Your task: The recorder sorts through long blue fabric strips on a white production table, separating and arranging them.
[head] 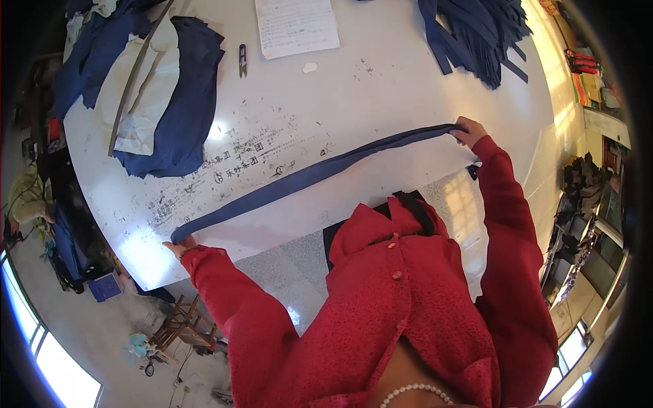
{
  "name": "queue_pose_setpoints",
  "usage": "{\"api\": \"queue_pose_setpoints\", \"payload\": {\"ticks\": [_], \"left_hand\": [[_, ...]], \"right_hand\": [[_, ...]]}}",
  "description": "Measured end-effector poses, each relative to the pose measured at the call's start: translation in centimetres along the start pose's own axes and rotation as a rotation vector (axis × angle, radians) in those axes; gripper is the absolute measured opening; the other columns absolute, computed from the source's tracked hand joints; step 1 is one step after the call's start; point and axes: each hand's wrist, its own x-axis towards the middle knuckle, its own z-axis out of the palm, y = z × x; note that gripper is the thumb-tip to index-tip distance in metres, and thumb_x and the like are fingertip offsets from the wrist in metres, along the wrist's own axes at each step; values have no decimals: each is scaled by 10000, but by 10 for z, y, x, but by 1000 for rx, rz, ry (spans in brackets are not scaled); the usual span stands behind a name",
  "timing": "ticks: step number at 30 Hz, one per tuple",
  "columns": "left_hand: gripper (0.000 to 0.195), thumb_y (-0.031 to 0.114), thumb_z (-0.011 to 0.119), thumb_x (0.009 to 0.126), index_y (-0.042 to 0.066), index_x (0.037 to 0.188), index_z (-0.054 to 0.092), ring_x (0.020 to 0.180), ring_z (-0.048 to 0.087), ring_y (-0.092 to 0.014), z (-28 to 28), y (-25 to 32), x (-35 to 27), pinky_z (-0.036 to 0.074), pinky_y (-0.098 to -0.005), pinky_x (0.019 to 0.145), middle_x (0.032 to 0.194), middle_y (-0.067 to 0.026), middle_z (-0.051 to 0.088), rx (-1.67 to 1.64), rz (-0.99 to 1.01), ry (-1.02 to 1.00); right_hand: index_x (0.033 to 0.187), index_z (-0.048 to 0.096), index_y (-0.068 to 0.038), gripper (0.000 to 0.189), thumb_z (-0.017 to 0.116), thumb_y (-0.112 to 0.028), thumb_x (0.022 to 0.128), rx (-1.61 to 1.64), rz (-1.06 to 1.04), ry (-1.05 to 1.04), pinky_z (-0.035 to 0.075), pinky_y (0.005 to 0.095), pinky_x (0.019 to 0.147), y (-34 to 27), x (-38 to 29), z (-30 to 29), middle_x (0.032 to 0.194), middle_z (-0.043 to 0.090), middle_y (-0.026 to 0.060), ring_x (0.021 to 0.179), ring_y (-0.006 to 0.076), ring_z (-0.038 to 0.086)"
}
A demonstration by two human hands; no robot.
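Observation:
A long, narrow strip of navy fabric (306,179) stretches slantwise across the near part of the white table (357,102). At its left end, low near the table's front-left edge, my left hand (179,247) grips the cloth. My right hand (469,132) pinches the opposite end, higher up at the right. Between my hands the strip looks drawn out lengthwise, with a fold line along its right half. Whether its middle touches the tabletop I cannot tell. Printed writing and dark marks cover the surface just beyond it.
Navy fabric pieces (189,122) lie at the back left under a pale pattern sheet (163,76) and a long thin bar (133,86). Thread snips (243,61), a written paper (298,25) and many navy strips (479,35) lie farther back. Another person (30,196) is at far left; a wooden stool (186,324) stands below.

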Motion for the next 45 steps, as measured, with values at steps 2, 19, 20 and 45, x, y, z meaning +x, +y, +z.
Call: {"api": "queue_pose_setpoints", "payload": {"ticks": [2, 19, 20, 45], "left_hand": [[628, 469, 628, 792, -21, 1134, 436, 806, 582, -253, 39, -18, -62, 507, -378, 636, 980, -126, 583, 274, 49, -1], [404, 151, 700, 711, 68, 1053, 502, 961, 543, -288, 191, -253, -542, 419, -348, 846, 990, -97, 570, 600, 1006, -1964], [389, 158, 702, 716, 71, 1037, 501, 908, 552, -277, 191, -255, -544, 431, -338, 805, 948, -93, 572, 736, 819, -2010], [191, 214, 645, 754, 75, 863, 571, 760, 577, -302, 187, -228, -565, 439, -413, 625, 795, -104, 605, 1106, 1089, -2024]], "right_hand": [[809, 534, -54, 188, 641, -208, 793, -213, -57, -2, 433, 283, 520, -12, -8, 12, 604, 547, 41, 538, 137, 530], [841, 554, -45, 167, 606, -193, 785, 58, -201, -193, 430, 284, 518, -27, -10, 32, 611, 561, 53, 545, 127, 533], [847, 559, -46, 174, 602, -200, 781, 71, -225, -191, 438, 289, 527, -28, -11, 32, 621, 572, 61, 547, 137, 542], [879, 595, -78, 244, 624, -293, 768, -20, -403, -331, 470, 334, 674, -30, 26, 22, 777, 628, 100, 742, 244, 601]]}}
